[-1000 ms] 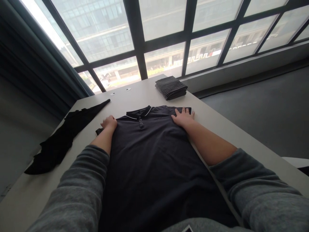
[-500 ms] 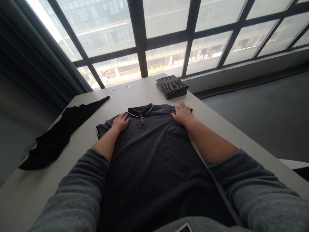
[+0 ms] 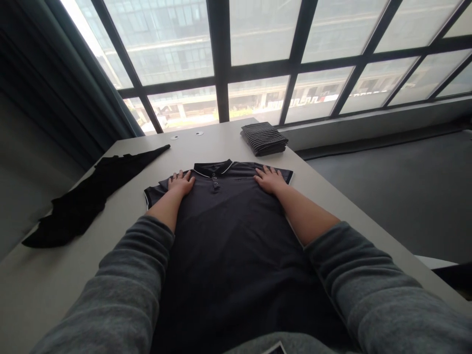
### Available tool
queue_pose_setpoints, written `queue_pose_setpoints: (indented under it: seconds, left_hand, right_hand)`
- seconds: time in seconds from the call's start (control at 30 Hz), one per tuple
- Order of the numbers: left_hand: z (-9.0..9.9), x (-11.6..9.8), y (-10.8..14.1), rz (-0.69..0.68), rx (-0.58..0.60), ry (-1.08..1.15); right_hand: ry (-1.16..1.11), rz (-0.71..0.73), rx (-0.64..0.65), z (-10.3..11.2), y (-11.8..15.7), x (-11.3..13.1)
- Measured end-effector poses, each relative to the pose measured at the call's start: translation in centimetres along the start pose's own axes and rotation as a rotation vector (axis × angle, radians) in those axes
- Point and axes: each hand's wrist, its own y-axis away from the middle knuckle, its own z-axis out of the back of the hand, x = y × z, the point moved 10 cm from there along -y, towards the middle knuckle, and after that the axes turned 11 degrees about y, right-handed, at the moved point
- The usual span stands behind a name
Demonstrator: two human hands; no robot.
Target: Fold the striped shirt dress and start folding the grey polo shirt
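Observation:
A dark grey polo shirt (image 3: 236, 236) lies front side up on the table, its black collar with white trim pointing away from me. My left hand (image 3: 181, 182) rests flat on the shirt near the left shoulder, fingers spread. On the other side, my right hand (image 3: 270, 180) lies flat near the right shoulder, fingers apart, beside the sleeve. Neither hand grips the cloth. The shirt's lower end is partly hidden by my body and forearms.
The white table (image 3: 217, 142) reaches to a large window. A folded stack of striped dark clothing (image 3: 264, 138) sits near its far right edge. A crumpled black garment (image 3: 88, 196) lies along the left side, by the dark curtain (image 3: 70, 73).
My right hand has slid inward and slightly left, uncovering more of the right sleeve. My left hand stays by the left shoulder with its fingers more spread. The camera view has shifted slightly.

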Motion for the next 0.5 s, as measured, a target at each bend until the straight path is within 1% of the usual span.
queue_pose_setpoints:
  seconds: [0.17, 0.23, 0.27, 0.33, 0.4, 0.43, 0.5]
  left_hand:
    - [0.8, 1.8, 0.3, 0.131, -0.041, 0.006]
    - [1.0, 1.4, 0.5, 0.142, -0.062, 0.005]
    - [1.0, 0.7, 0.6, 0.12, -0.074, 0.004]
    - [0.8, -1.6, 0.8, 0.021, -0.091, 0.005]
    - [0.0, -4.4, 1.0, -0.106, -0.082, 0.01]
    - [-0.6, -5.6, 1.1, -0.158, -0.067, 0.014]
    - [-1.5, -7.0, 1.0, -0.211, -0.029, 0.026]
  right_hand:
    - [0.011, -0.027, 0.05, -0.2, -0.6, -0.2]
    - [0.031, -0.053, 0.092, -0.1, -0.7, 0.2]
    - [0.049, -0.054, 0.084, 0.2, -0.8, 0.8]
    - [0.085, 0.016, -0.011, 1.6, -1.2, 3.3]
    - [0.093, 0.16, -0.119, 2.9, -1.5, 7.1]
    - [0.085, 0.225, -0.14, 3.1, -1.7, 8.9]
    - [0.063, 0.292, -0.112, 2.8, -2.4, 11.4]
